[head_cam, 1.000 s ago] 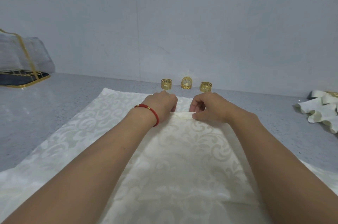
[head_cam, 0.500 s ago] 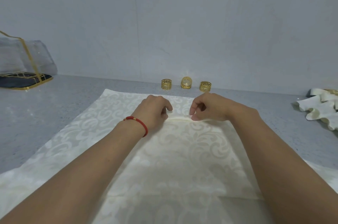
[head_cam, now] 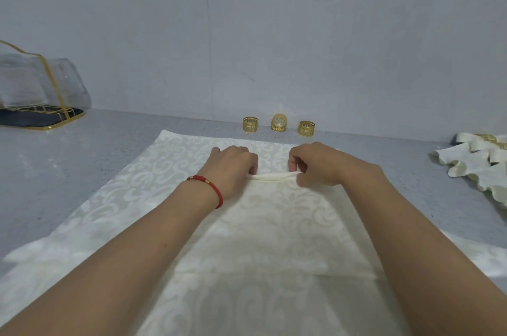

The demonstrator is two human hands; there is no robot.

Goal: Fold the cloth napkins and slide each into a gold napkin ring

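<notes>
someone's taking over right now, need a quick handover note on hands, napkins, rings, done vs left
Left hand, red bracelet on the wrist: pinching the far fold of the cream napkin.
Right hand: pinching the same fold; a narrow pleat is raised between the two hands.
The napkin lies on a patterned cloth on the grey counter.
Three gold rings sit empty by the wall, behind the hands.
Done: one ruffled napkin at far right, seemingly already ringed.
Left: finish pleating this napkin, then slide it into a ring.
</notes>
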